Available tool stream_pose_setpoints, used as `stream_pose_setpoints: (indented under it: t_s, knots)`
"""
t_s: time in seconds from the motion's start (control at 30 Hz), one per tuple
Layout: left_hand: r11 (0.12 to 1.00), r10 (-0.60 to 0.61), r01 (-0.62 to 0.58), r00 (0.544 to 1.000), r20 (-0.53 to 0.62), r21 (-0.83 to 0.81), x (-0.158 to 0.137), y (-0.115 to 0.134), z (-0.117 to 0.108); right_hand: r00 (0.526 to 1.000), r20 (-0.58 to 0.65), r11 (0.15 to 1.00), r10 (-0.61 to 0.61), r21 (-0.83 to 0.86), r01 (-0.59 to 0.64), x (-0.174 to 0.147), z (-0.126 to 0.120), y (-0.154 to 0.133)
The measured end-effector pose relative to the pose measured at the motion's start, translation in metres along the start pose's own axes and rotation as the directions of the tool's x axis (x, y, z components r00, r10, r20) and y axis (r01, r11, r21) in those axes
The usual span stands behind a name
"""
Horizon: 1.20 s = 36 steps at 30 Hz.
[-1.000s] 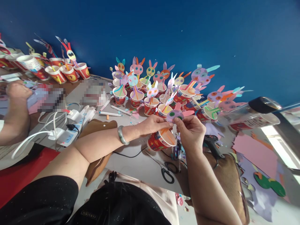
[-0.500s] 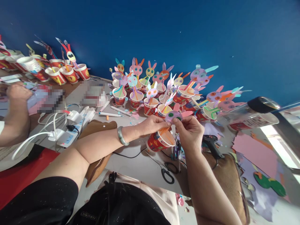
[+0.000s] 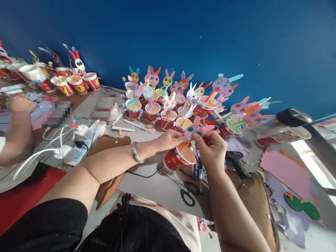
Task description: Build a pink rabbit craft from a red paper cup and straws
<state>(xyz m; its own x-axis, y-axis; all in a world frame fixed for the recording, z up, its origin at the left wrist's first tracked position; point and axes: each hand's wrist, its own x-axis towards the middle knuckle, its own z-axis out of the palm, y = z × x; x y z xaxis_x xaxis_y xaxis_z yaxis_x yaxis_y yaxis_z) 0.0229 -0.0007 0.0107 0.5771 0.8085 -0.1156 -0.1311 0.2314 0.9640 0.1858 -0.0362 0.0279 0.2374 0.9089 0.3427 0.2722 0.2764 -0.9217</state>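
Note:
Both my hands pinch a purple paper bunny face (image 3: 189, 130) with pink ears and green eyes. My left hand (image 3: 172, 140) grips its left side, with an orange paper strip below the fingers. My right hand (image 3: 211, 147) is closed at its right edge, thumb on the front. Just beneath hangs or stands a tilted red paper cup (image 3: 174, 160), the orange strip running into it; whether it touches the table I cannot tell. Black-handled scissors (image 3: 187, 197) lie below the cup, with pens (image 3: 201, 175) beside my right wrist.
Several cups with paper bunny heads (image 3: 168, 119) stand along the blue wall. A hot glue gun (image 3: 237, 162) lies right of my right hand, near pink paper (image 3: 287, 171). A power strip (image 3: 88, 141) with cables lies left. Another person's hand (image 3: 21, 105) is at far left.
The hands and the paper face stay almost still. Only a tiny shift of the view and a slight leftward drift of my right hand show.

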Motion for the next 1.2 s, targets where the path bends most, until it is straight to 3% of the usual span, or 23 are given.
stream_pose_setpoints:
  t_s: [0.33, 0.53, 0.87, 1.2]
  knots:
    - [0.999, -0.024, 0.024, 1.000, -0.015, 0.040, -0.0002, 0.0040, 0.0006, 0.992, 0.084, 0.984, 0.096, 0.140, -0.107, 0.0025, -0.0027, 0.0030]
    - [0.991, 0.030, -0.024, 0.999, -0.042, 0.130, -0.0003, 0.0041, -0.0002, 0.972, 0.200, 0.984, 0.122, 0.106, -0.145, 0.0027, -0.0028, 0.0041]
    - [0.998, 0.033, -0.032, 0.999, -0.011, 0.050, 0.0002, 0.0044, 0.0004, 0.974, 0.188, 0.984, 0.128, 0.097, -0.148, -0.0001, 0.0010, 0.0059]
    - [0.996, 0.024, -0.024, 1.000, 0.001, 0.086, 0.0000, 0.0054, -0.0012, 0.976, 0.183, 0.980, 0.117, 0.137, -0.143, 0.0015, 0.0007, 0.0058]
